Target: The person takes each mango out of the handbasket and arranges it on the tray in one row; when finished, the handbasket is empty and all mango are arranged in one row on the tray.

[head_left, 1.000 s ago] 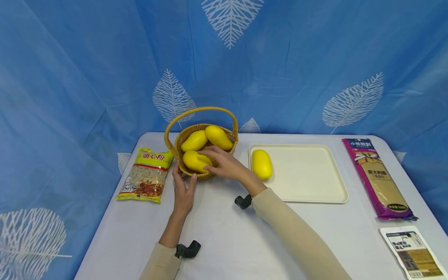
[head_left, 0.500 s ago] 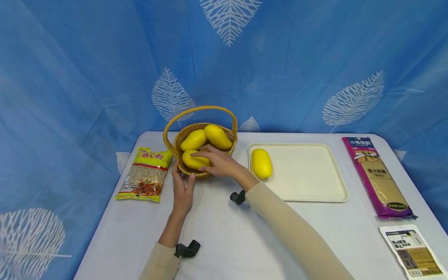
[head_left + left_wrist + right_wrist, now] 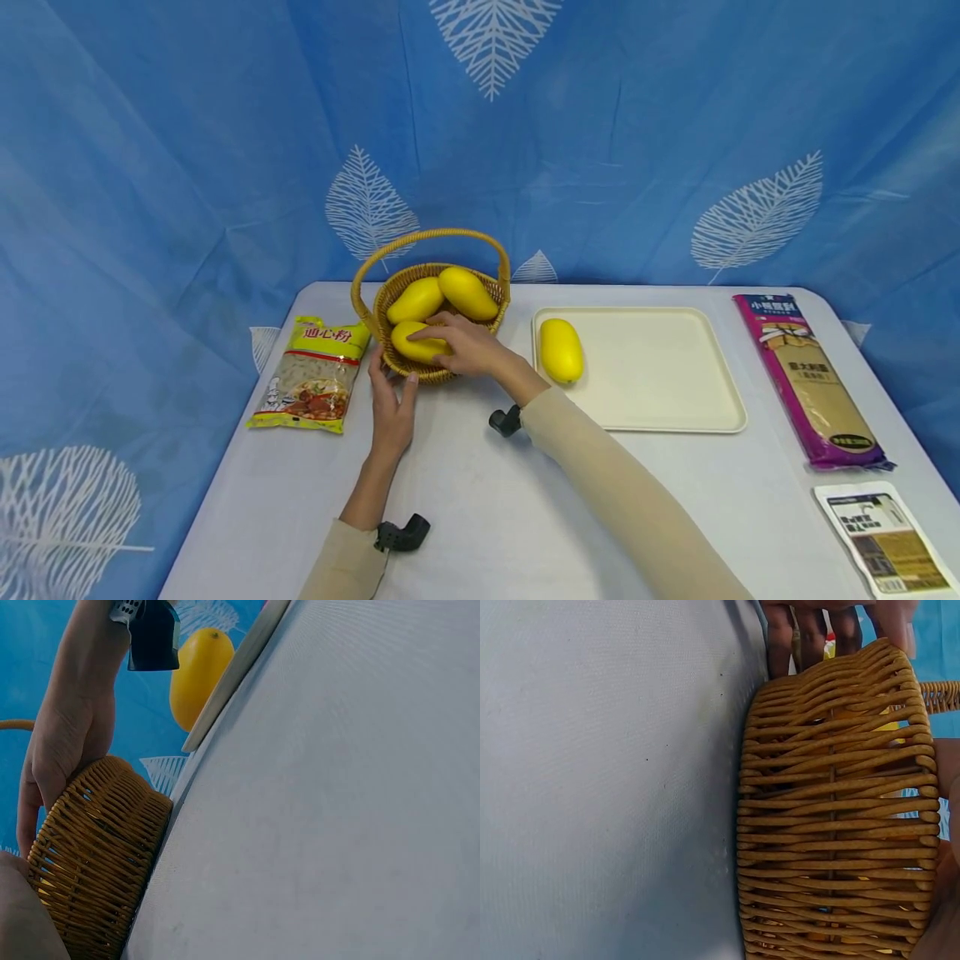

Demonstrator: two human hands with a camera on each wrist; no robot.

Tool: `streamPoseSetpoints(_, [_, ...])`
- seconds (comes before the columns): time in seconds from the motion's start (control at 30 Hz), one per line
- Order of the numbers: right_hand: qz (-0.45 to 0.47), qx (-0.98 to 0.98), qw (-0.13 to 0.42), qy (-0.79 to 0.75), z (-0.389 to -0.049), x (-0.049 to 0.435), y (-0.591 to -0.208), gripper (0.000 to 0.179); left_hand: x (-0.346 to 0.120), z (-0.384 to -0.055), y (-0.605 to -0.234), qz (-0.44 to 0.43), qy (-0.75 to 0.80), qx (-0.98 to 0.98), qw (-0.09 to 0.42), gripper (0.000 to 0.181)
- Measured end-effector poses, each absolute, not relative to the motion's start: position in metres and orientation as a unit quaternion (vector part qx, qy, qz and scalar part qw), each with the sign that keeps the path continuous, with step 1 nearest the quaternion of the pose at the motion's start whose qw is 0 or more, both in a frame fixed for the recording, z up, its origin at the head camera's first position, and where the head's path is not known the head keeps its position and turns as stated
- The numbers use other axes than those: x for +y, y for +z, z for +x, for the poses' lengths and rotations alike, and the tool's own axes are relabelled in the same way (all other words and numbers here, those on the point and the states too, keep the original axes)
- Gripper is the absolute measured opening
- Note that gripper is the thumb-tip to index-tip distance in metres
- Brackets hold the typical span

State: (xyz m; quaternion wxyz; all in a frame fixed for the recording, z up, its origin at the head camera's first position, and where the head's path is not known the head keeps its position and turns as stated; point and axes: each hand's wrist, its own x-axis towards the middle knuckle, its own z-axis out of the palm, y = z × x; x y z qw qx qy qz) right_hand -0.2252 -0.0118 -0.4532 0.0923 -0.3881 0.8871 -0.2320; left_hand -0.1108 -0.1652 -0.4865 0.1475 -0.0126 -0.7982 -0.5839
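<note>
In the head view a wicker basket (image 3: pixel 386 354) with a tall arched handle holds three yellow mangoes. My right hand (image 3: pixel 476 346) reaches over its front rim and grips the front mango (image 3: pixel 412 343), fingers over the top and thumb at the near side. Behind it lie a left mango (image 3: pixel 416 301) and a right mango (image 3: pixel 467 292). My left hand (image 3: pixel 392 417) rests against the basket's front left, thumb and fingers spread along the outer wall. The right wrist view shows the left fingers (image 3: pixel 846 631) against the woven side; the basket hides the gripped mango there.
A cream tray (image 3: pixel 652 367) right of the basket bears one mango (image 3: pixel 561 350) at its left end. A macaroni bag (image 3: pixel 315 375) lies close left of the basket. On the right are a purple spaghetti pack (image 3: pixel 810 379) and a white pouch (image 3: pixel 885 537). A blue curtain hangs behind.
My right hand and forearm have shifted slightly left and away from me, the fingers staying on the front mango in the basket. My left hand stays in place at the basket.
</note>
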Motion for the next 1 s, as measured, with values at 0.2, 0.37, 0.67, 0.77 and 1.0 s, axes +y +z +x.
streamPoseSetpoints(0.2, [-0.379, 0.888, 0.093, -0.243, -0.224, -0.012, -0.455, 0.045, -0.165, -0.111, -0.488, -0.005, -0.584, -0.799, 0.142, 0.066])
streamPoseSetpoints(0.37, [-0.373, 0.888, 0.094, -0.253, -0.222, -0.010, -0.455, 0.044, -0.164, -0.111, -0.486, -0.011, -0.589, -0.795, 0.144, 0.065])
streamPoseSetpoints(0.67, [-0.378, 0.880, 0.080, -0.276, -0.223, -0.007, -0.456, 0.044, -0.173, -0.126, -0.525, -0.012, -0.587, -0.794, 0.159, 0.068])
streamPoseSetpoints(0.77, [-0.378, 0.875, 0.072, -0.294, -0.223, -0.006, -0.454, 0.045, -0.174, -0.126, -0.526, -0.010, -0.582, -0.797, 0.161, 0.068])
streamPoseSetpoints(1.0, [-0.378, 0.866, 0.057, -0.321, -0.223, -0.005, -0.448, 0.045, -0.175, -0.126, -0.525, -0.006, -0.579, -0.799, 0.162, 0.066])
